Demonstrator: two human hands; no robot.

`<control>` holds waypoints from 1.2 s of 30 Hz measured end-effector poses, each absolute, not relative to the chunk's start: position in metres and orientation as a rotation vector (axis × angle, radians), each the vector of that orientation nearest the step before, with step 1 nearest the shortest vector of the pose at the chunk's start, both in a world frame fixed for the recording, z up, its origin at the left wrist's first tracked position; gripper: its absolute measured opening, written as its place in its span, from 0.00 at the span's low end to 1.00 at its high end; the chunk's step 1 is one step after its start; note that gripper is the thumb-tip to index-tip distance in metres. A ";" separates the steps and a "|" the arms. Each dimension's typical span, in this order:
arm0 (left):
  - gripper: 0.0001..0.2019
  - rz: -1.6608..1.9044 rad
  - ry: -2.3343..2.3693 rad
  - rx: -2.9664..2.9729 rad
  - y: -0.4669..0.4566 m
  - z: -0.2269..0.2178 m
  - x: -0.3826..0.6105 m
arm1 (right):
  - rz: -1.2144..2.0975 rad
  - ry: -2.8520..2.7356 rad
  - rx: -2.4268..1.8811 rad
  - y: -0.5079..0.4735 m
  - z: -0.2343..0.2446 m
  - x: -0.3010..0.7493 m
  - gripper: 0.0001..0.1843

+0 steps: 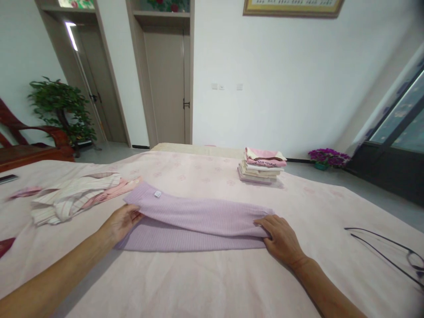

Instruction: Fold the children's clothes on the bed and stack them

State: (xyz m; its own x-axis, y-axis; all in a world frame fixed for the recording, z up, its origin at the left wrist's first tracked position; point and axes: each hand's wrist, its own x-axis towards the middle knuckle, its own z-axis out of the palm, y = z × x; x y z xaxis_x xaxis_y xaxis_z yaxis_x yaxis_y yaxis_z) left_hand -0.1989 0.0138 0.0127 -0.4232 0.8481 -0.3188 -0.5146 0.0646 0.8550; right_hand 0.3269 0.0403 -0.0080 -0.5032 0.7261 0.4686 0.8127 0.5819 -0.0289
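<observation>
A pair of lavender ribbed pants (202, 216) lies lengthwise across the bed in front of me, one layer partly lifted over the other. Near the upper left corner, a small white label (157, 194) shows on the wide end. My left hand (124, 221) pinches the front edge at that end, fingers partly hidden by the cloth. At the narrower right end, my right hand (281, 236) grips the upper layer with the thumb below and fingers on top.
A folded clothes stack (261, 167) stands toward the back right. Rumpled striped clothing (76, 196) lies at left, with a phone (8, 178) beyond it. Eyeglasses (391, 251) rest at right on the pink bedsheet (185, 282).
</observation>
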 end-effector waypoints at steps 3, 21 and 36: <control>0.07 1.549 1.285 0.238 0.000 0.013 -0.206 | -0.279 -2.384 -1.231 0.042 -0.009 0.328 0.29; 0.19 0.932 1.872 1.035 -0.060 0.013 -0.247 | 0.049 -2.118 -1.127 0.048 -0.010 0.341 0.18; 0.15 0.831 1.951 1.265 -0.057 -0.005 -0.267 | 0.179 -2.237 -1.170 0.047 -0.001 0.350 0.11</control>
